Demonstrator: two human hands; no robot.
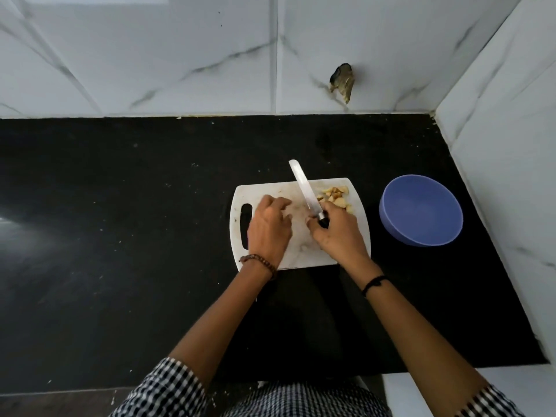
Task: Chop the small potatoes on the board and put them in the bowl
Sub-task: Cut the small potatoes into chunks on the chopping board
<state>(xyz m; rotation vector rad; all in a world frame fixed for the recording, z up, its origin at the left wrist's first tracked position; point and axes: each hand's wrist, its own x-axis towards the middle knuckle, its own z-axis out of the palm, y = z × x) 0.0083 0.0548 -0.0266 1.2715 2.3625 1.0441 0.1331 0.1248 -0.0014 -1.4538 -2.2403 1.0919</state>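
Note:
A white cutting board (301, 251) lies on the black counter. Several chopped potato pieces (335, 197) are piled at its far right corner. My right hand (338, 233) grips the black handle of a knife (304, 188), whose blade points away from me past the board's far edge, just left of the pile. My left hand (269, 228) rests on the board's left half with fingers curled; whether anything lies under it is hidden. A blue bowl (421, 210), with nothing visible inside, stands right of the board.
The black counter (120, 221) runs wide to the left. White marble-tiled walls (180, 55) close the back and the right side. A broken hole (343, 82) marks the back wall. The counter's front edge is near my body.

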